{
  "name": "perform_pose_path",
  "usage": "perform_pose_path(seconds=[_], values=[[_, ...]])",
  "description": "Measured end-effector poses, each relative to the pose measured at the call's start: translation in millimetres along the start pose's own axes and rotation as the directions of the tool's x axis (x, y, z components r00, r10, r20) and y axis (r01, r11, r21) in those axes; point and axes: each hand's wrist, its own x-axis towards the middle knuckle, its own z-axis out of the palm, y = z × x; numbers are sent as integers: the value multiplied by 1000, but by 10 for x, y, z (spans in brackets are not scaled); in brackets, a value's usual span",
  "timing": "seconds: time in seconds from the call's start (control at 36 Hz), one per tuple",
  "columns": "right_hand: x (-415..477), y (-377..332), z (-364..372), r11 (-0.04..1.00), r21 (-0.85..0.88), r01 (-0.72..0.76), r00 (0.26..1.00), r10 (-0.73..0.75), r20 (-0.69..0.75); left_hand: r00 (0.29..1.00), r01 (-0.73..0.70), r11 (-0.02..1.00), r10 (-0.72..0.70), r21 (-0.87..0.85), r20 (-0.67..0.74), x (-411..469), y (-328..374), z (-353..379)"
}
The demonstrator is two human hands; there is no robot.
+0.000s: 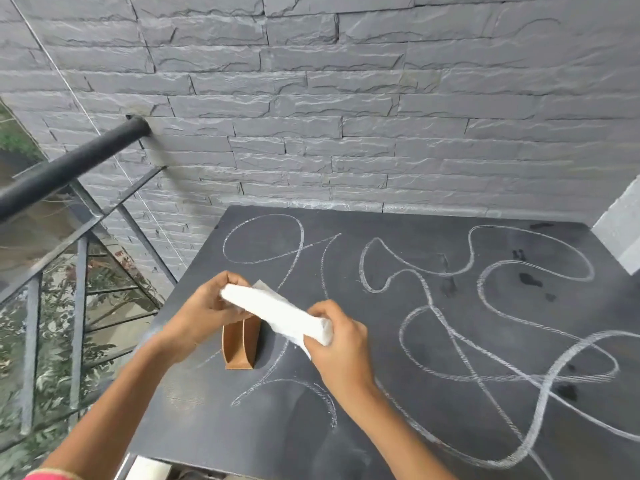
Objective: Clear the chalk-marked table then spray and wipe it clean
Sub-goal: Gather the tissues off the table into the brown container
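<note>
Both hands are meeting at the lower centre of the frame, above the near-left part of a dark table (pixel 450 427). On the left side of the pair, the left hand (pixel 207 313) is closing its fingers around the upper-left end of a folded stack of white paper napkins (pixel 277 311). On the right side, the right hand (pixel 337 336) is clasping the lower-right end of the same stack, with a loose sheet edge hanging below it. Held by both ends, the napkins are tilting down toward the right, clear of the tabletop.

Directly beneath the napkins, a brown napkin holder (pixel 239 344) is standing upright on the table, its slot open toward the top.

White chalk lines (pixel 485 341) are looping across most of the tabletop, from the upper centre to the lower right; they are forming no readable letters or words. Several small dark spots (pixel 528 279) are showing at the right of the table.

A grey stone-clad wall (pixel 346 98) is filling the upper frame, and a black metal railing (pixel 69 168) is crossing the left edge. No label or brand is legible anywhere.
</note>
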Motion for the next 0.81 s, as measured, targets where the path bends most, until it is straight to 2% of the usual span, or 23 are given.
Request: perform_pose_path(seconds=[0.08, 0.17, 0.22, 0.31, 0.44, 0.56, 0.58, 0.64, 0.69, 0.72, 0.78, 0.81], values=[[79, -121, 328, 986, -9, 166, 974, -166, -153, 996, -36, 997, 41, 67, -77, 202, -46, -264], [119, -172, 672, 949, -38, 313, 922, -314, -227, 994, -57, 994, 65, 97, -88, 435, -121, -517], [141, -202, 919, 939, -6, 344, 909, -335, -249, 996, -63, 994, 69, 92, -62, 573, -156, -668], [153, -175, 1329, 949, -18, 316, 909, -308, -281, 996, -68, 993, 72, 96, -45, 761, -241, -811], [87, -4, 2009, 990, -43, 137, 980, -142, -139, 997, -49, 985, 39, 166, 61, 1148, -556, -1013], [-15, 123, 2195, 996, -83, -28, 998, 24, -54, 994, -34, 934, -5, 356, 109, 1404, -822, -988], [-60, 180, 2225, 996, -72, -60, 998, 61, 15, 992, -38, 920, -11, 389, 122, 1445, -867, -957], [-140, 257, 2283, 999, -39, -27, 988, 32, 150, 989, -76, 877, 5, 475, 149, 1497, -896, -893], [-188, 264, 2370, 994, 46, -103, 981, 93, 172, 982, -139, 815, 39, 563, 185, 1548, -924, -854], [-207, 273, 2430, 995, -15, -98, 983, 99, 155, 977, -168, 789, 53, 591, 207, 1577, -947, -849], [-228, 275, 2532, 980, -199, 13, 985, 21, 168, 967, -216, 745, 75, 631, 243, 1634, -998, -841], [-236, 277, 2554, 974, -225, 28, 991, 2, 131, 963, -233, 723, 81, 650, 256, 1661, -1019, -838]])
